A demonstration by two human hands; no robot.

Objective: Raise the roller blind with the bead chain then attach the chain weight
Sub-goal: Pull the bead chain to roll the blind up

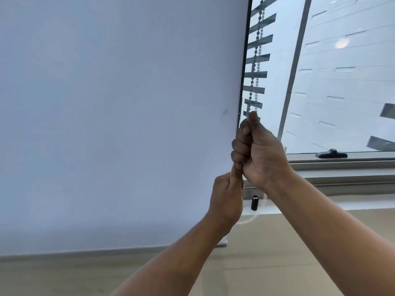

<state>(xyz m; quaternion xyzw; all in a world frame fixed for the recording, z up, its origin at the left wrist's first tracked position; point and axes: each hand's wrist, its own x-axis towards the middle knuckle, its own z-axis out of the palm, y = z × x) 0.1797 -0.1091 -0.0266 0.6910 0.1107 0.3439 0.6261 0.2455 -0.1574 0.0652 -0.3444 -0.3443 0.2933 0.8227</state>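
Both arms reach up: the right hand [259, 152] fists around the bead chain [256, 60] beside the roller blind [117, 114], the left hand [226, 201] fingers clenched on it just below; the black chain weight [254, 202] hangs beneath.

The roller blind [119, 116] is a plain pale blue-grey, unpatterned save one faint dark smudge near its right edge, which is lined black. The bead chain [257, 54] shows as dark grey beads against bright glass — paler, near white, lower down. The chain weight [254, 202] is black. The wall below is beige.
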